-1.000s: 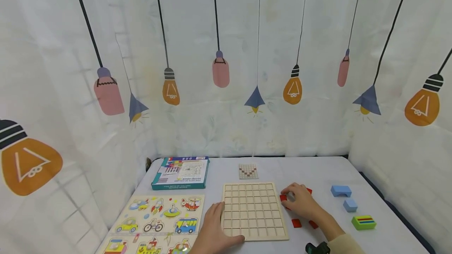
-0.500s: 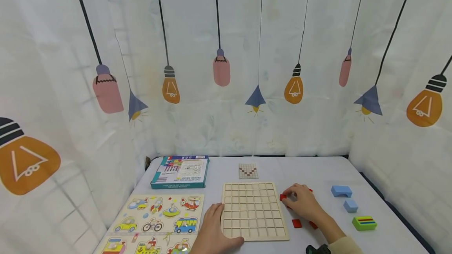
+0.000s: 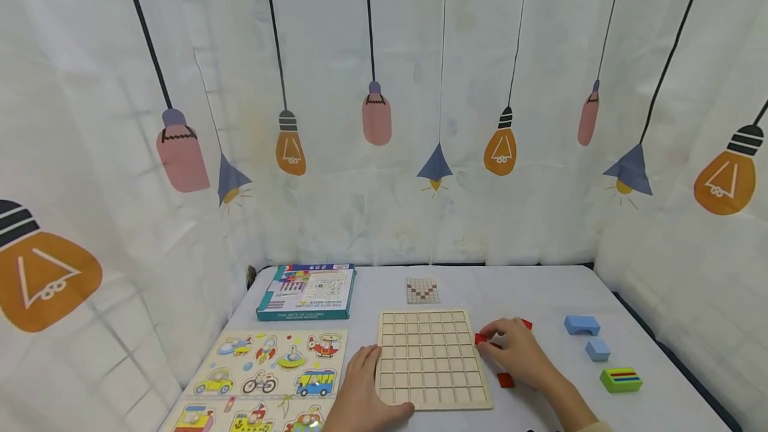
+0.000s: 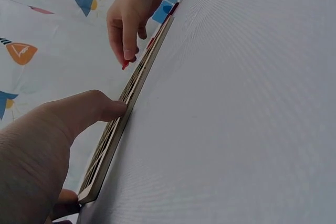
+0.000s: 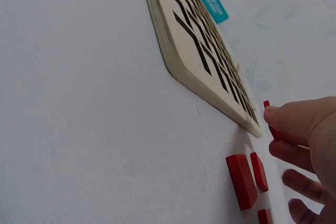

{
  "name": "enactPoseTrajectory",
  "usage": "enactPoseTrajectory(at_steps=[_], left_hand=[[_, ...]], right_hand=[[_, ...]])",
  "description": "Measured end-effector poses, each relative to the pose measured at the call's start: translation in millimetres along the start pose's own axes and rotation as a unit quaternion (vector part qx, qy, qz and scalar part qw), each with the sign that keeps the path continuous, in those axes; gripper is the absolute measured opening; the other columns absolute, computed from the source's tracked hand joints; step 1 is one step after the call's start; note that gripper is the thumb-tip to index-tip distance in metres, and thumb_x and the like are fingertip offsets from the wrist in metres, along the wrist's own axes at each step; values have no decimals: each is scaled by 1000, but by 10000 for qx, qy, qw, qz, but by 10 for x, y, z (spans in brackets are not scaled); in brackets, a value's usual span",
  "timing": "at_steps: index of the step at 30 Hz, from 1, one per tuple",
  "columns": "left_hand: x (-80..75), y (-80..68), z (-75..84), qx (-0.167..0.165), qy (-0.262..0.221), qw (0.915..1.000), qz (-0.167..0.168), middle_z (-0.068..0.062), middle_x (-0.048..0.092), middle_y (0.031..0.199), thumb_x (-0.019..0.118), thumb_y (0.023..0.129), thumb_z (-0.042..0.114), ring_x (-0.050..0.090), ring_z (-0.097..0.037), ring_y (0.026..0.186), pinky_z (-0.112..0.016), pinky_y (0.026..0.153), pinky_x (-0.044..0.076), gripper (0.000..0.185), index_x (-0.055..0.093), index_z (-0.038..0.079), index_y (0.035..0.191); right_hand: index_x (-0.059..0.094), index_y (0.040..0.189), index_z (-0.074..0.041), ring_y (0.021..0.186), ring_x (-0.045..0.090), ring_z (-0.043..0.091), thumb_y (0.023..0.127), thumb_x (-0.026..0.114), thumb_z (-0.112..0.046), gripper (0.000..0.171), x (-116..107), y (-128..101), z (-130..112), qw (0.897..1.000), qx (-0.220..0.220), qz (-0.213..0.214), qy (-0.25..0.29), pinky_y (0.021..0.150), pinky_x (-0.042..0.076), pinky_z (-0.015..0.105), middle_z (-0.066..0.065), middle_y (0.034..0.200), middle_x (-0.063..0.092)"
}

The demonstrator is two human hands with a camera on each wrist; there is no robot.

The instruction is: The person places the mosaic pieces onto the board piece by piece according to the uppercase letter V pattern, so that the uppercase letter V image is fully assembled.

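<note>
A pale wooden grid board (image 3: 433, 360) lies on the table, its square cells bare. My left hand (image 3: 367, 392) holds the board's near left corner, with the thumb on the near edge and the fingers along the left side. In the left wrist view, the bent thumb (image 4: 105, 107) presses the board's edge. Just right of the board, my right hand (image 3: 519, 355) pinches a small red square tile (image 5: 268, 119) between thumb and fingers. Several more red tiles (image 5: 242, 182) lie below that hand; others are partly hidden by it. One red tile (image 3: 505, 380) sits by the board's right edge.
A small pattern card (image 3: 423, 291) lies behind the board. At left are a picture puzzle board (image 3: 282, 365) and a teal-edged box (image 3: 307, 293). Blue blocks (image 3: 581, 325) and a green striped block (image 3: 621, 380) stand at right, near the table edge.
My right hand has shifted slightly toward me and its wrist now covers a red tile that showed before. The left hand and the board have stayed in place.
</note>
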State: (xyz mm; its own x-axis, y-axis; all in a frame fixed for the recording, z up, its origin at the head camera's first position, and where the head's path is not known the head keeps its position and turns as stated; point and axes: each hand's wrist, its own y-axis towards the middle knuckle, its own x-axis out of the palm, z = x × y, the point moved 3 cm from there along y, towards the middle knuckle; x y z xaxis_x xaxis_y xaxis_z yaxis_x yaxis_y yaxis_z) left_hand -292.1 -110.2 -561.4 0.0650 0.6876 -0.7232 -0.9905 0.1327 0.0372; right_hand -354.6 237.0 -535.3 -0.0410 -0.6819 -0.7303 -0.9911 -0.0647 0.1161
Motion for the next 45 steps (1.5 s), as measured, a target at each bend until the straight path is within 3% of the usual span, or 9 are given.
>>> enactPoseTrajectory(at_steps=[5,12,19,30,45], left_hand=[[10,9,-8,-34,-15,10000,18,-16,46,171,92,65,79,34,-47,164,-73,129,38,135,46,3,166],[5,4,-1,-98,7,9999,23,-15,46,171,91,63,81,35,-45,164,-72,129,39,136,47,3,166],[-5,-16,7,-130,53,9999,-39,-15,46,171,91,65,80,34,-46,164,-73,129,39,134,46,3,166],[-23,-25,39,-218,36,9997,-36,-14,45,173,92,65,80,31,-46,167,-73,129,39,134,47,5,166],[-18,-29,51,-240,60,9997,-14,-13,45,172,91,65,80,32,-43,167,-72,127,41,131,48,8,166]], right_hand=[[81,109,-32,116,59,14,95,90,-32,17,30,-49,-108,9997,-166,-31,164,100,58,38,-17,108,75],[81,107,-37,112,54,17,93,91,-36,17,122,-89,-243,9989,-416,-141,178,85,51,29,-19,107,73],[78,105,-43,114,55,14,94,90,-35,18,274,-153,-373,9961,-794,-326,204,97,53,32,-25,103,70],[75,108,-46,115,53,14,98,85,-42,15,442,-281,-574,9887,-1250,-805,201,95,55,31,-28,114,69],[78,105,-43,105,52,6,95,89,-36,16,604,-334,-663,9793,-1902,-691,48,89,51,27,-27,109,72]])
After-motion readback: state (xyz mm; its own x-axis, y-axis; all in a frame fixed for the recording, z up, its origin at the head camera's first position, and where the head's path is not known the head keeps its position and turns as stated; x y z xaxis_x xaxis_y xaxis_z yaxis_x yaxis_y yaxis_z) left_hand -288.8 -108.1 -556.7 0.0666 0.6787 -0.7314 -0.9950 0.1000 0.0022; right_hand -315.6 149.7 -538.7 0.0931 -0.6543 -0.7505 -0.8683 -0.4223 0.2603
